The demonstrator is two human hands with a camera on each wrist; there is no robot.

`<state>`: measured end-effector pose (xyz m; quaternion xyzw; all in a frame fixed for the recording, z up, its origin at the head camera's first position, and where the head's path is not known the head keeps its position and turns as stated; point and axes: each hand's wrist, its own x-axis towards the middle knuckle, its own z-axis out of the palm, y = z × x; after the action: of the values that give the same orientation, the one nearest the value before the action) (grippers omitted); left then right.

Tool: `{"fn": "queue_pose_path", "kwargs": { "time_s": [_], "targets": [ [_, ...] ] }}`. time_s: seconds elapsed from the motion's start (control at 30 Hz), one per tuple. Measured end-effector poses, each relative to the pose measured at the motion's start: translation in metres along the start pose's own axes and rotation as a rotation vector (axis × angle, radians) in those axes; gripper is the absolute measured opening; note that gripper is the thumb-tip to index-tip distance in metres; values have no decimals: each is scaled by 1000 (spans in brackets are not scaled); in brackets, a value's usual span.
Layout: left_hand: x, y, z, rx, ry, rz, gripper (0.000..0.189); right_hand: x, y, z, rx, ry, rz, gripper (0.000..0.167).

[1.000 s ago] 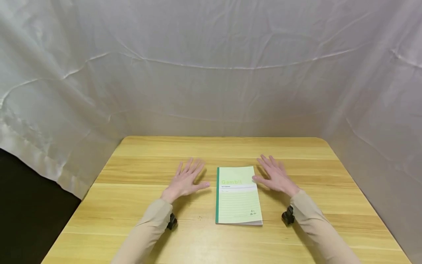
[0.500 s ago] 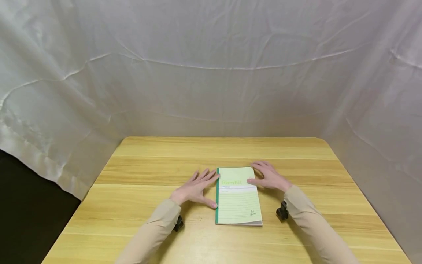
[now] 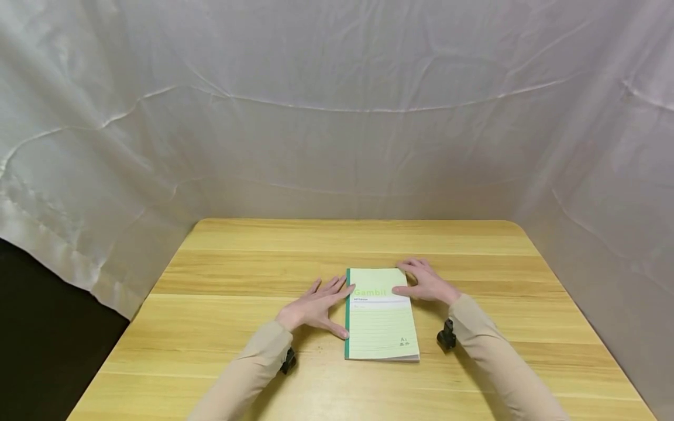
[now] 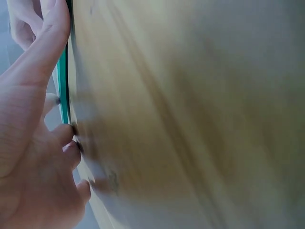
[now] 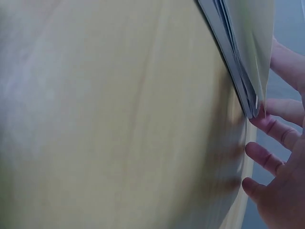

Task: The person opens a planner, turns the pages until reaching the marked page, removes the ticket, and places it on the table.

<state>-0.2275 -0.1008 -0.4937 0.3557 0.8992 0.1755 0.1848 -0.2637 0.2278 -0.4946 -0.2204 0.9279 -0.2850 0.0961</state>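
A pale green notebook [image 3: 382,330] with a dark green spine lies shut on the wooden table, "Gambit" printed on its cover. On its left, my left hand [image 3: 316,310] has spread fingers, with the index finger and thumb touching the spine. The left wrist view shows the green spine [image 4: 63,86] behind the thumb. My right hand [image 3: 429,285] is at the upper right corner, its thumb over the cover and its fingers bent at the edge. In the right wrist view, fingertips touch the notebook [image 5: 238,62] corner, where the cover bows up from the pages.
The wooden table [image 3: 237,269] extends around the notebook on every side. Grey-white cloth [image 3: 358,158] hangs behind the table and along both sides. A dark area [image 3: 47,339] shows at the lower left. Small black cameras sit under both wrists.
Both hands have moved inward to the notebook. The left hand has come right to touch the spine; the right hand's fingers have bent at the upper right corner. The notebook has stayed in place.
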Motion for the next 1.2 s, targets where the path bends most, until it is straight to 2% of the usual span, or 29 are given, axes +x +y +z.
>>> {"fn": "queue_pose_path", "kwargs": {
  "time_s": [0.27,0.57,0.67,0.93,1.2],
  "targets": [
    [-1,13,3,15,-24,-12,111,-4,2,0,-6,-11,-4,75],
    [-2,18,6,53,-18,-4,113,-9,4,0,11,25,-4,71],
    [-3,19,6,60,-16,-2,113,-9,4,-1,20,49,-4,67],
    [-2,19,8,87,-5,-3,115,-5,1,-4,50,182,18,52],
    [-4,13,8,47,19,-8,115,-3,-10,-10,169,219,88,47]
  ]
}}
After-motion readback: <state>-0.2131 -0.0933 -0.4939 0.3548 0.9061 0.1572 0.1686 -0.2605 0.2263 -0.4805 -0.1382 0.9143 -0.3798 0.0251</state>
